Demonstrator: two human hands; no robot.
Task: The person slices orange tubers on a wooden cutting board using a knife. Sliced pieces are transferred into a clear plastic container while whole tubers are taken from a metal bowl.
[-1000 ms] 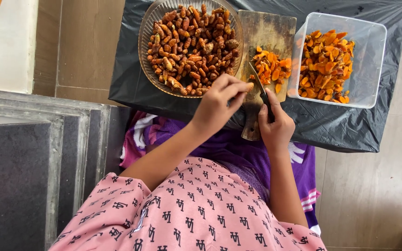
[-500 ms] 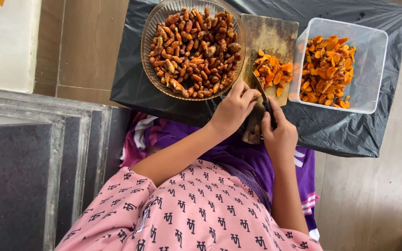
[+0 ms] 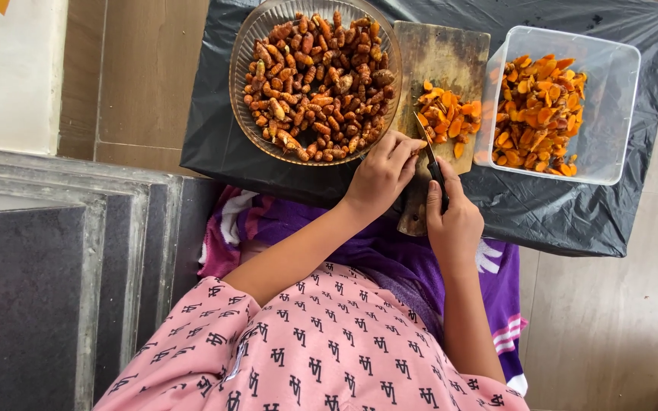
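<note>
1. Closest to the camera is a pink sleeve with small dark marks printed all over it. Under it lies a purple cloth with white stripes.
2. The left hand rests at the near edge of the wooden cutting board. Its fingers are curled down, pressing on something small. I cannot tell what is under them, because the fingers hide it.
3. The right hand is closed tight around the dark handle of a knife. The blade points away from the person, toward the cut pieces.
4. On the board, just past the knife tip, sits a small heap of orange cut pieces.
5. The board lies on a black plastic sheet spread over the floor.
6. To the left of the board is a round glass bowl full of whole brown roots. The bowl touches the board's edge.
7. To the right of the board is a clear plastic box holding many more orange slices.
8. Far left, grey stone slabs lean in a stack.
</note>
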